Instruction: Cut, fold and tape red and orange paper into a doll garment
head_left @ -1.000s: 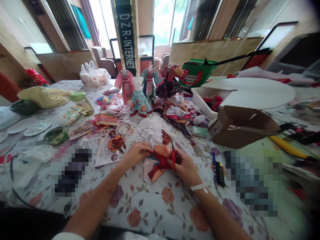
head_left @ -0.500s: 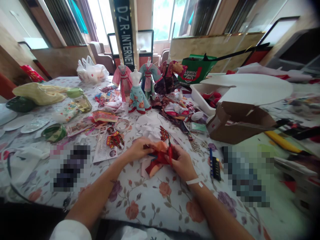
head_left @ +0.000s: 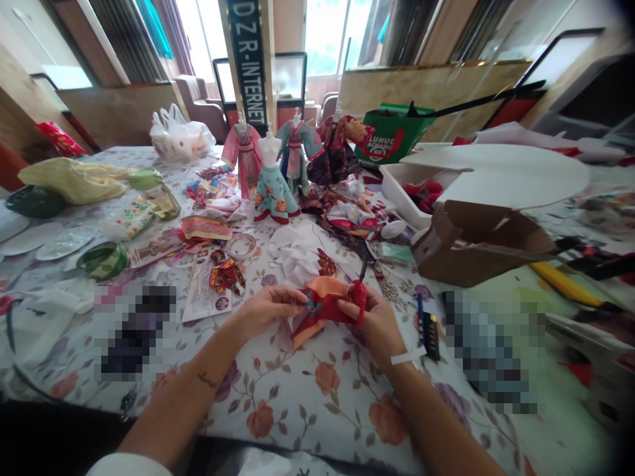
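My left hand [head_left: 265,307] pinches the left edge of a small red and orange cloth piece [head_left: 325,301] just above the floral tablecloth [head_left: 317,396]. My right hand [head_left: 378,318] grips the cloth's right edge and also holds red-handled scissors [head_left: 362,281], whose dark blades point up and away. The cloth is stretched between both hands. White paper and fabric scraps [head_left: 297,254] lie just beyond it.
Three dressed doll mannequins [head_left: 270,178] stand at the table's middle back amid fabric scraps. A torn cardboard box [head_left: 476,241] and a white tray [head_left: 397,192] sit at the right. A tape roll [head_left: 241,246], a green roll [head_left: 103,259] and plates [head_left: 54,244] lie left. A black strip [head_left: 430,327] lies by my right wrist.
My hands have drawn slightly apart and spread the cloth between them. The scissors have tilted from over the cloth to pointing up behind my right hand.
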### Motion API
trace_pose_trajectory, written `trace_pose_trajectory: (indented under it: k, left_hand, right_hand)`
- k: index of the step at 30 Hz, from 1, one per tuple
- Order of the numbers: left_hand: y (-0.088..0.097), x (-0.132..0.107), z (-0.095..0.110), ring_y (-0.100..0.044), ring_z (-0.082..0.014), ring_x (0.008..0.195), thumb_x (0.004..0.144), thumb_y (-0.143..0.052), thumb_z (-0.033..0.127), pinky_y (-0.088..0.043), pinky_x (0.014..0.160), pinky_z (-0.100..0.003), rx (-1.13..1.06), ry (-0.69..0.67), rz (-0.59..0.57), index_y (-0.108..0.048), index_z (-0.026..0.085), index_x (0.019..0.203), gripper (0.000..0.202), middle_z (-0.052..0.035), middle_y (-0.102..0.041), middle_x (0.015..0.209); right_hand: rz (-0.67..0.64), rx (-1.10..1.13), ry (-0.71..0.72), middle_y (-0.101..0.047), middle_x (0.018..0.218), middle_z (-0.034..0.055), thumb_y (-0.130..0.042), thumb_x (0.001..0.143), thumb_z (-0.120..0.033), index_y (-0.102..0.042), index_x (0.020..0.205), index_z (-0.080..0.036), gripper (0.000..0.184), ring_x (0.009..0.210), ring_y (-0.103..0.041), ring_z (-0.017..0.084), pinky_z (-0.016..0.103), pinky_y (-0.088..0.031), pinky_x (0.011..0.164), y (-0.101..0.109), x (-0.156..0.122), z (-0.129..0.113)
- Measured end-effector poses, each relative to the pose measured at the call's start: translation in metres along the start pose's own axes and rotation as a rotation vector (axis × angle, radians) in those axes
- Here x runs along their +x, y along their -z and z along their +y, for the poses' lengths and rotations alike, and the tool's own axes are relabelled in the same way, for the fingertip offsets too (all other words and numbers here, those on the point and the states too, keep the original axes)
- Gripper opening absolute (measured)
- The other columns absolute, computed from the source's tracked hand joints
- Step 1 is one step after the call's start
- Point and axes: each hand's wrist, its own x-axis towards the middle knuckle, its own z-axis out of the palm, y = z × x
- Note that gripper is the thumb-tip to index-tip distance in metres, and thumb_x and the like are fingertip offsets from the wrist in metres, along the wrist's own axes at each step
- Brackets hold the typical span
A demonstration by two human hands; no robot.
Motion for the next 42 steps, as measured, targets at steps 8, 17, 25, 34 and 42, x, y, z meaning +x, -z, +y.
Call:
trace_pose_trajectory:
  k: [8, 17, 25, 34, 42]
  left_hand:
    - [0.008, -0.004, 0.002, -0.063, -0.0130, 0.077, 0.071, -0.068, 0.019, -0.045, 0.071, -0.019, 0.070, -0.130, 0.212, -0.075, 0.015, 0.087, 0.018, -0.0070, -0.072, 0.084]
    - [0.010, -0.012, 0.009, -0.063, -0.0152, 0.078, 0.080, -0.060, 0.026, -0.046, 0.068, -0.021, 0.475, -0.196, 0.214, -0.070, 0.015, 0.105, 0.029, -0.0066, -0.072, 0.093]
    - [0.006, -0.012, 0.008, -0.064, -0.0173, 0.087, 0.084, -0.054, 0.030, -0.048, 0.081, -0.025, 0.613, -0.320, 0.239, -0.069, 0.015, 0.104, 0.029, -0.0056, -0.072, 0.093]
    - [0.011, -0.006, -0.005, -0.067, -0.0178, 0.079, 0.070, -0.072, 0.024, -0.053, 0.073, -0.025, 0.452, -0.346, 0.371, -0.074, 0.015, 0.087, 0.019, -0.0056, -0.074, 0.087]
    - [0.002, -0.009, -0.002, -0.070, -0.0185, 0.080, 0.065, -0.076, 0.019, -0.054, 0.080, -0.028, 0.204, -0.223, 0.234, -0.072, 0.014, 0.095, 0.031, -0.0068, -0.074, 0.090]
  right_hand:
    - [-0.138, -0.077, -0.009, -0.054, 0.067, -0.0019, -0.080, 0.052, -0.026, -0.059, 0.076, -0.019, 0.033, 0.058, -0.048, 0.012, 0.023, -0.040, 0.053, 0.003, -0.002, -0.003]
    - [-0.174, -0.190, 0.031, -0.052, 0.067, -0.0028, -0.074, 0.059, -0.024, -0.056, 0.076, -0.017, 0.025, 0.060, -0.047, 0.012, 0.021, -0.038, 0.053, 0.006, 0.001, -0.001]
    - [-0.190, -0.185, 0.032, -0.052, 0.068, -0.0039, -0.073, 0.061, -0.020, -0.057, 0.078, -0.017, 0.024, 0.061, -0.046, 0.010, 0.019, -0.037, 0.053, 0.013, 0.001, 0.004]
    - [-0.158, -0.120, 0.039, -0.053, 0.066, -0.0042, -0.077, 0.056, -0.019, -0.058, 0.076, -0.017, 0.027, 0.060, -0.048, 0.010, 0.018, -0.039, 0.053, 0.010, -0.001, 0.000]
    - [-0.047, -0.067, 0.015, -0.058, 0.069, -0.0023, -0.080, 0.053, -0.024, -0.060, 0.080, -0.017, 0.034, 0.060, -0.052, 0.011, 0.020, -0.044, 0.056, 0.013, 0.001, 0.002]
